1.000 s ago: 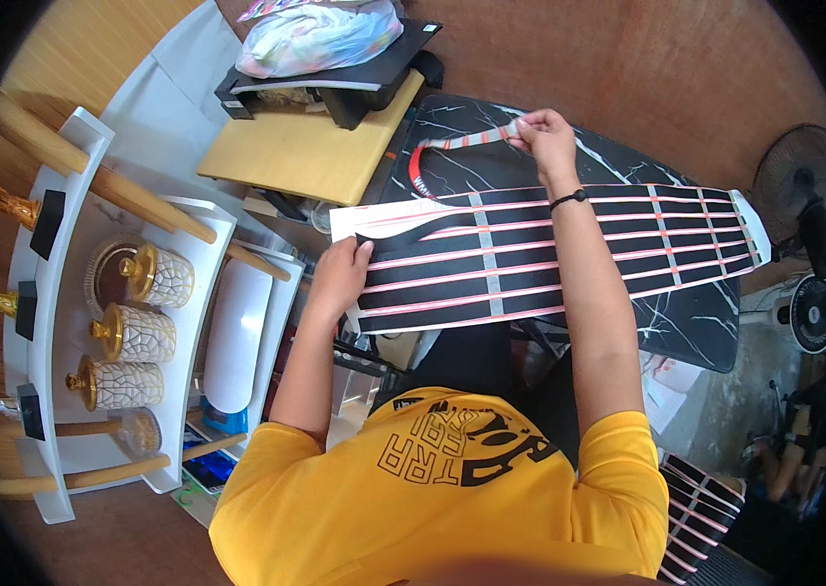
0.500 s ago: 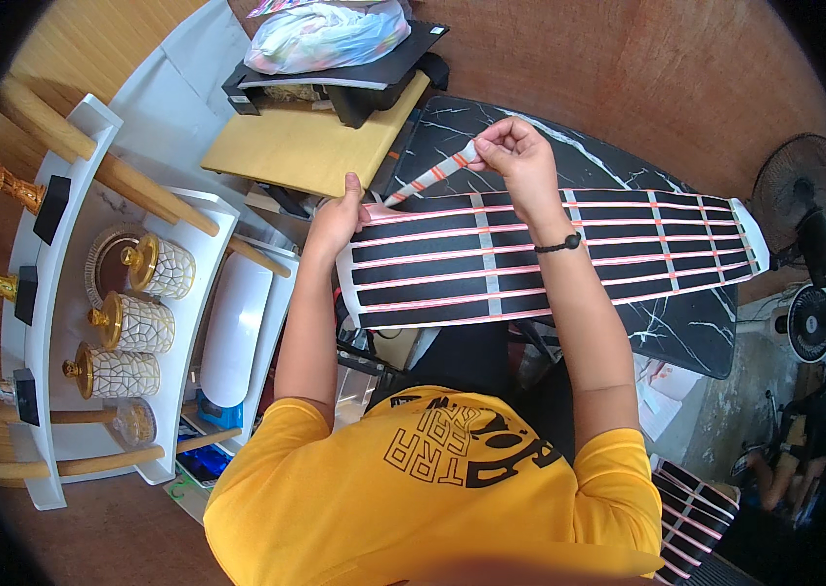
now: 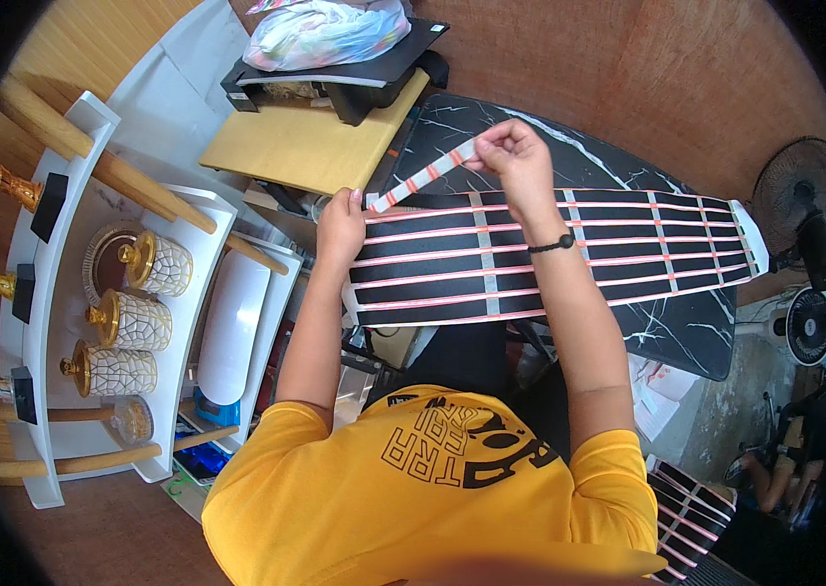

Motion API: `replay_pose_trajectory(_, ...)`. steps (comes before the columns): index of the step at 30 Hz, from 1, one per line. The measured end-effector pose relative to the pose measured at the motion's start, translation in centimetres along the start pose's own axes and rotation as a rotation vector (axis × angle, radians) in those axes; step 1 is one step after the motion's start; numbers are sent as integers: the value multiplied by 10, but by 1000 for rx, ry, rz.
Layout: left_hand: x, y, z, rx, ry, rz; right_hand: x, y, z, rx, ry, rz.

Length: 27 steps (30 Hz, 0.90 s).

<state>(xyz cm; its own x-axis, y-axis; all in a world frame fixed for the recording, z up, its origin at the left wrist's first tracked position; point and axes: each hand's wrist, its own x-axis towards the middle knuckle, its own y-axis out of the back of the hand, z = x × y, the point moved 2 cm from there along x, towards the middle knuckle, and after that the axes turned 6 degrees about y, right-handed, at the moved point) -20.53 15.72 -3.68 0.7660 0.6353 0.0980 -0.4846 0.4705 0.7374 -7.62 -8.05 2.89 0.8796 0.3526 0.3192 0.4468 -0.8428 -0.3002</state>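
Observation:
A long black panel (image 3: 420,262) with pink-and-white lengthwise stripes and grey cross bands lies on the black marble-patterned table (image 3: 672,337). My left hand (image 3: 340,230) is closed on the panel's far left corner, its fingertips by the lower end of a loose strip. That grey-white strip (image 3: 424,177) with orange bands slants up from the corner, raised off the panel's far edge. Its upper end is pinched between the thumb and fingers of my right hand (image 3: 518,161). A dark beaded bracelet circles my right wrist. What lies under my left palm is hidden.
A wooden stand (image 3: 310,146) bears a black device and a plastic bag (image 3: 330,37) at the back. White shelves with gold-lidded jars (image 3: 129,322) rise at left. Two fans (image 3: 809,324) stand at right. Another striped panel (image 3: 691,518) is at lower right, with papers (image 3: 657,396) above it.
My left hand has shifted down slightly, its raised thumb now folded in against the corner. The strip, twisted and tapering before, now stretches straighter and flatter. My right hand has barely moved.

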Motion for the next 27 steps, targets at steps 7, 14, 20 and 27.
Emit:
replay_pose_trajectory(7, -22, -19, 19, 60, -251, 140, 37, 60, 18, -47, -77, 337)
replay_pose_trajectory(14, -17, 10, 5, 274, -293, 159, 39, 102, -49, -274, 68, 263)
replay_pose_trajectory(20, -32, 23, 83, -137, -472, 124, -3, 17, -47, -146, -96, -162)
replay_pose_trajectory(27, -57, 7, 105, -842, -108, -553, -24, -6, -46, -24, -117, -221)
